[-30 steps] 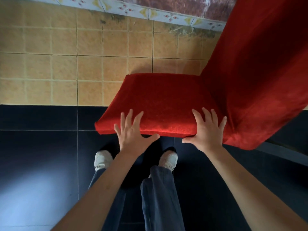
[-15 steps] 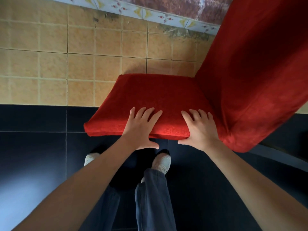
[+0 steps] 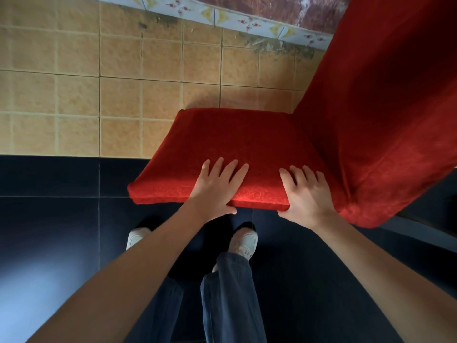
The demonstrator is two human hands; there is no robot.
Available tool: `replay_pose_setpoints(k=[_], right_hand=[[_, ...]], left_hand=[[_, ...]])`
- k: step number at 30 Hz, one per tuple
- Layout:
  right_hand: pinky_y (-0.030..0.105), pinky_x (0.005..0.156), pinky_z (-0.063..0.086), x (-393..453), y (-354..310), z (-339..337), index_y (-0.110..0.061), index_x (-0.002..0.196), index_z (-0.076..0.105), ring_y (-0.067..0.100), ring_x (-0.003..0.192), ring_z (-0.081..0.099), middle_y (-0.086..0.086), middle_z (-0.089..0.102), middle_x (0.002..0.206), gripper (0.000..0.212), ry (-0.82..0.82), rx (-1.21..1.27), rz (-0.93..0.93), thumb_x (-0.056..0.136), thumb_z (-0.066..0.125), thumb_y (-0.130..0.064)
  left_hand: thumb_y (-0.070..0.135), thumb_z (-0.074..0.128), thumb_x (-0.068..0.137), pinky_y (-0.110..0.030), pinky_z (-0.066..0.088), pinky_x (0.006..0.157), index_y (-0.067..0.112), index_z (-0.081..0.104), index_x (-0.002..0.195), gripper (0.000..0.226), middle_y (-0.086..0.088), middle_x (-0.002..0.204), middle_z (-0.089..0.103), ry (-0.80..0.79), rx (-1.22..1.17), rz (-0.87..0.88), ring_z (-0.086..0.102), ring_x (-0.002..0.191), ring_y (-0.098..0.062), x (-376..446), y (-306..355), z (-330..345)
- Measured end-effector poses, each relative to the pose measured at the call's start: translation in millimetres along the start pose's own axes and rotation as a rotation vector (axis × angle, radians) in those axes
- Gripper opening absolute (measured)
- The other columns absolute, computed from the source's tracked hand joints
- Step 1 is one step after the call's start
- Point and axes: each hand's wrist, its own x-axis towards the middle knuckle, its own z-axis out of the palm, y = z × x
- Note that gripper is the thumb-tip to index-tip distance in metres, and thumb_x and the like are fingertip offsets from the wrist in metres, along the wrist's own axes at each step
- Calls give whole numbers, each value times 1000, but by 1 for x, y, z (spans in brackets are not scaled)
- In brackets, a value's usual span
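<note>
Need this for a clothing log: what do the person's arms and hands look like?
The left hand and right hand wear no gloves, rings, watch or bracelets. The left arm and right arm show no sleeves anywhere in view.

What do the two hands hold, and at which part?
The left hand and the right hand both grip the red seat at its near edge, fingers flat on top and thumbs under the edge.

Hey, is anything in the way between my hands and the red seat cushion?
Nothing visible. The left hand and the right hand both grip the near edge of the red seat cushion, fingers flat on top, thumbs tucked beneath it.
</note>
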Motion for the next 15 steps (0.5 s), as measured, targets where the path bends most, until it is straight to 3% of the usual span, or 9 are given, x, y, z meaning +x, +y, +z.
replay_pose_setpoints(k=[2, 5, 10, 12, 15], right_hand=[[54, 72, 54, 1, -2, -2, 2, 106, 65, 42, 85, 65, 24, 66, 98, 94, -1, -9, -1, 26, 95, -37], [49, 66, 55, 0, -4, -6, 3, 100, 65, 37, 74, 64, 20, 65, 87, 86, 1, 10, -18, 28, 95, -33], [38, 52, 54, 0, -5, -14, 3, 86, 63, 30, 58, 58, 15, 60, 71, 75, 39, 53, -34, 28, 94, -34], [43, 60, 56, -1, -4, -16, 2, 98, 64, 34, 69, 62, 17, 63, 83, 87, 20, 45, -10, 29, 96, -39], [64, 93, 41, -6, -6, -11, -6, 135, 49, 41, 115, 53, 21, 54, 127, 115, -107, 9, 37, 38, 94, -46]], left_hand=[[61, 76, 66, -57, 33, 107, 14, 23, 152, 111, -12, 150, 40, 41, 45, 31, 41, 134, -39, -1, -2, -2], [56, 88, 47, -52, 53, 87, 12, 56, 134, 103, -10, 124, 64, 136, 53, 64, 64, 108, -35, -4, -5, -7], [45, 92, 41, -49, 56, 77, 13, 66, 121, 89, -8, 108, 70, 217, -8, 59, 69, 91, -31, -5, -4, -7], [42, 92, 42, -50, 56, 75, 13, 67, 119, 87, -8, 106, 71, 221, -21, 58, 69, 88, -31, -5, -5, -7], [41, 92, 43, -49, 56, 74, 13, 68, 119, 84, -9, 105, 71, 218, -37, 44, 69, 88, -32, -3, -4, -8]])
